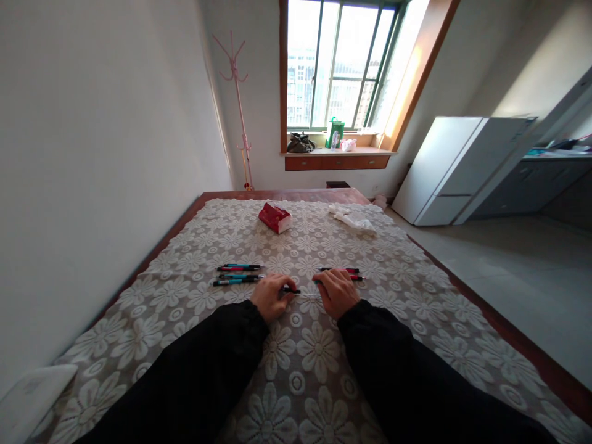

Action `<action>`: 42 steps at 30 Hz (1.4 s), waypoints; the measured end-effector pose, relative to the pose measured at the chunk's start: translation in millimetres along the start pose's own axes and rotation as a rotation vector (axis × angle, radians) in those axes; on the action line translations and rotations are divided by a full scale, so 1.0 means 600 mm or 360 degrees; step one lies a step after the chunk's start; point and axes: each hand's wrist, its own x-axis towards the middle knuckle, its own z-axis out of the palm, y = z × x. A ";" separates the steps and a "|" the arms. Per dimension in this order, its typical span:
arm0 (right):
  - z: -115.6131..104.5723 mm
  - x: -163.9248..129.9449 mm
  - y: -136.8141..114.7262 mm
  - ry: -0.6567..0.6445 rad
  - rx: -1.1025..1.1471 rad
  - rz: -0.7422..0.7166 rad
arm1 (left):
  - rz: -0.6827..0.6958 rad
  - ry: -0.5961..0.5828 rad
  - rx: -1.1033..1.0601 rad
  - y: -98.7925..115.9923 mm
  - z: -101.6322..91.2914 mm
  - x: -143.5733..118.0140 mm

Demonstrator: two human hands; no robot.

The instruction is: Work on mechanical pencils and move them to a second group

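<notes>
My left hand (271, 296) is closed, thumb and fingers pinching a short black pen part (291, 290). A thin whitish refill (309, 295) runs from that part across the gap towards my right hand (337, 291). The right fingers are curled round a pen piece, of which only a bit of teal (317, 282) shows; the rest is hidden under the hand. Just left of my left hand lie several teal, red and black pens (238, 279), side by side. Red and black pens (345, 270) lie beyond my right hand, partly covered by it.
A flower-patterned lace cloth (319, 348) covers the table. Farther back are a red packet (274, 217) and a crumpled white plastic bag (356, 222). The wall (115, 123) borders the table's left side; a white fridge (444, 166) stands beyond the right.
</notes>
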 end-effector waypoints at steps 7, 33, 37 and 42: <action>0.014 -0.005 0.005 -0.0029 0.0041 -0.0342 | -0.0028 0.0063 -0.0050 -0.008 0.008 0.001; 0.013 -0.007 0.000 -0.0031 0.0069 -0.0439 | -0.0043 0.0080 0.0139 -0.007 0.007 -0.001; 0.011 -0.007 -0.001 -0.0036 0.0007 -0.0398 | 0.0016 0.0080 0.0139 0.000 0.005 -0.002; 0.005 -0.005 -0.006 -0.0035 -0.0126 -0.0177 | 0.0050 0.0078 0.0168 0.011 0.002 -0.006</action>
